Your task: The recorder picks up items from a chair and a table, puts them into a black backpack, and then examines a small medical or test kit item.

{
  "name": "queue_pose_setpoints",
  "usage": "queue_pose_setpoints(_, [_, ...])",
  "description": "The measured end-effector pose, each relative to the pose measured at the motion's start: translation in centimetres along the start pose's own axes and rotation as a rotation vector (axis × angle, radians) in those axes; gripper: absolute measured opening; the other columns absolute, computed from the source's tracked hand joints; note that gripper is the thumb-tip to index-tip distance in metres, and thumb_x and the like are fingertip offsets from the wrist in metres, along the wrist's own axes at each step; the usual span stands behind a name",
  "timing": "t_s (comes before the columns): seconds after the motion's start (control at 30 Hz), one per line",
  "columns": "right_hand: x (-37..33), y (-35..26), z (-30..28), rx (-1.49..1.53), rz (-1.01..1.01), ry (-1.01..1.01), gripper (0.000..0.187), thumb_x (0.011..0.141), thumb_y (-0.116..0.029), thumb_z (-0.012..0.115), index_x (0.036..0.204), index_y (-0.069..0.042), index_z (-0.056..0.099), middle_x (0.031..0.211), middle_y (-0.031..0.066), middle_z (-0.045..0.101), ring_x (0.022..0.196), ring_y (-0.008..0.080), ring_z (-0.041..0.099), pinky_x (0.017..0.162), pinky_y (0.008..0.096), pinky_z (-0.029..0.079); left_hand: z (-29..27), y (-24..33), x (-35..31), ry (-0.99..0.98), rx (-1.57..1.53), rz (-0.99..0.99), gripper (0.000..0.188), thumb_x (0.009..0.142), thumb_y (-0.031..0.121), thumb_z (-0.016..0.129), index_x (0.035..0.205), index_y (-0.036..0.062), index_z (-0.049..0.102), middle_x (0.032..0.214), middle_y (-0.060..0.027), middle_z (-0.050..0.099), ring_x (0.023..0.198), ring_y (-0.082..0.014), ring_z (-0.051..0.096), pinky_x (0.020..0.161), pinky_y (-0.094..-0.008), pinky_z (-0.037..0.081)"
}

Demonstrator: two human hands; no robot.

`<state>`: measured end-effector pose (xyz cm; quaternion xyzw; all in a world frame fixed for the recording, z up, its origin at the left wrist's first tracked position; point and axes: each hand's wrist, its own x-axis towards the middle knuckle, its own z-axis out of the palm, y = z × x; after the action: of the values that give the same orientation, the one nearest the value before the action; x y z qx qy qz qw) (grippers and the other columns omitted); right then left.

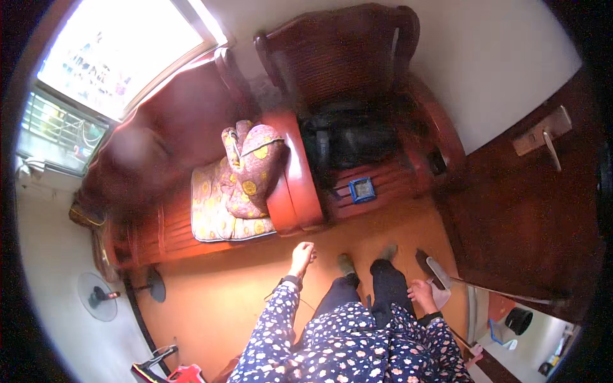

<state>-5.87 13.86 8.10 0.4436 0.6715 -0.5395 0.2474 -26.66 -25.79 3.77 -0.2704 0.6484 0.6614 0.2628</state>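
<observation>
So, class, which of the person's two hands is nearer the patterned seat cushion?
The left hand, just beyond the patterned seat cushion's lower right corner; the right hand is farther away, toward the door.

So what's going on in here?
A person in a flowered top stands facing a wooden bench and a wooden chair. The left hand, loosely curled, is out in front; the right hand is by the right leg. Neither visibly holds anything. A patterned cushion lies partly bunched up on the bench, and a small blue square thing sits on the chair.
</observation>
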Motion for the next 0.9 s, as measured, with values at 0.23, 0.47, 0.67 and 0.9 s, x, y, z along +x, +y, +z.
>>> queue_pose_setpoints(0.23, [4.9,-4.3,0.3,-0.185,0.003,-0.048,0.023,0.091,-0.014,0.047,0.107,-0.002,0.057,0.077,0.0081,0.064,0.056,0.0147,0.060,0.047,0.0256,0.046,1.0,5.7,7.6,0.110,0.015,0.128,0.020,0.090,0.019,0.056,0.101,0.0032,0.060,0.079,-0.0049,0.062,0.061,-0.0079,0.054,0.052,-0.0214,0.043])
queue_pose_setpoints(0.47, [13.7,-10.7,2.2,-0.399,-0.094,-0.192,0.025,0.091,-0.016,0.047,0.106,0.001,0.057,0.072,0.0082,0.063,0.058,0.0150,0.061,0.048,0.0263,0.047,2.8,7.6,11.2,0.378,0.392,0.144,0.033,0.083,0.032,0.065,0.069,0.0026,0.060,0.058,-0.0041,0.055,0.054,-0.0104,0.046,0.054,-0.0300,0.040])
queue_pose_setpoints(0.67, [23.9,-14.0,5.5,-0.244,-0.091,-0.260,0.025,0.083,-0.014,0.053,0.103,-0.002,0.060,0.072,0.0077,0.062,0.054,0.0133,0.057,0.047,0.0270,0.044,4.2,8.6,10.1,0.469,0.445,0.170,0.035,0.084,0.028,0.066,0.065,0.0021,0.053,0.055,-0.0009,0.048,0.054,-0.0087,0.039,0.053,-0.0284,0.038])
queue_pose_setpoints(0.9, [34.2,-19.1,10.5,-0.625,-0.552,0.007,0.027,0.083,-0.019,0.054,0.102,-0.001,0.061,0.087,0.0233,0.064,0.079,0.0378,0.062,0.069,0.0427,0.050,4.6,8.5,10.2,0.463,0.307,0.152,0.032,0.086,0.017,0.065,0.062,0.0044,0.048,0.058,0.0051,0.044,0.056,-0.0044,0.036,0.050,-0.0225,0.032])
